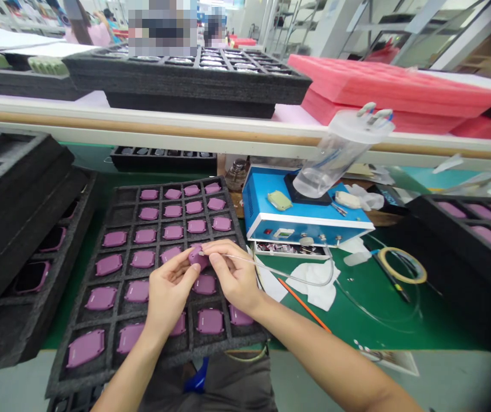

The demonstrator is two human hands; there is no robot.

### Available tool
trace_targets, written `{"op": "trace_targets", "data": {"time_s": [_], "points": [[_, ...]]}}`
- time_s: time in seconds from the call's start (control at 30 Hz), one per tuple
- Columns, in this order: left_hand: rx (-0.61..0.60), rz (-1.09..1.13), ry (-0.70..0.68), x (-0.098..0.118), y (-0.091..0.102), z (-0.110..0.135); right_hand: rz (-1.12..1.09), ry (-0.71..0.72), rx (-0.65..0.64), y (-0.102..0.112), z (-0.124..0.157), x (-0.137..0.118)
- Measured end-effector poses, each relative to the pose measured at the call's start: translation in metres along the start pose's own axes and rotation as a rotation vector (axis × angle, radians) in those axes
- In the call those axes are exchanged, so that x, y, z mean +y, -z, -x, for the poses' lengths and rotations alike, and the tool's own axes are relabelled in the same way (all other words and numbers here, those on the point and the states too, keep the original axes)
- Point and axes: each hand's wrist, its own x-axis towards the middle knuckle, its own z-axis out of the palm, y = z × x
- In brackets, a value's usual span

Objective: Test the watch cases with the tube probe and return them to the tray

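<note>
My left hand pinches a small purple watch case between thumb and fingers, raised over a black foam tray. My right hand is closed on the thin end of a clear hose, its slim tip held against or very near the case; contact cannot be made out. Rows of similar purple cases lie in the tray's compartments under both hands. The hose curves right toward the front of a blue control box.
A clear cylinder leans on the blue box, beside a yellow-green case. White wipes, an orange stick and a tape roll lie right. Black foam trays are stacked left; red foam trays sit on the shelf.
</note>
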Motion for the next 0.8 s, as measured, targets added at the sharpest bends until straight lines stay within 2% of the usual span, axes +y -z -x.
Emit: {"op": "trace_targets", "data": {"time_s": [0.8], "points": [[-0.02, -0.005, -0.002, -0.0009, -0.0002, -0.0005, -0.008, -0.009, 0.003, -0.0005, 0.0007, 0.0006]]}}
